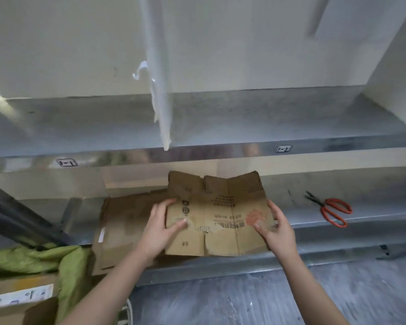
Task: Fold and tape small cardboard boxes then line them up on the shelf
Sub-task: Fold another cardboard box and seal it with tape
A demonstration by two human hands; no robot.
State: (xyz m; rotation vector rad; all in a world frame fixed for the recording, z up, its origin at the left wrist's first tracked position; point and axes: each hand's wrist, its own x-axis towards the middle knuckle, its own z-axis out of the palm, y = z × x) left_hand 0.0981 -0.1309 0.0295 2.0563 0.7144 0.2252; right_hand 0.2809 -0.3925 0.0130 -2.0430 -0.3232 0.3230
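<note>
Head cam view: the flattened cardboard box (217, 214) was just a creased, printed sheet held over the lower shelf (338, 231), its far flaps bent up a bit. The left hand (161, 227) pinched its left edge, thumb on top. The right hand (275, 227) did the same on the right edge, thumb pressed by the red print.

Under it and off to the left lay more flat cardboard (124, 221), hanging over the shelf's near edge. Near left sat a brown carton (17, 299) with a white label, and I couldn't tell what was in it. Some crumpled green fabric (45, 259) was bunched right up against it.

Red-handled scissors (331, 211) lay on the same shelf, well to the right of the box. The upper shelf (220, 118) ran across the far side, with a white plastic strip (159, 90) dangling in front of it.
</note>
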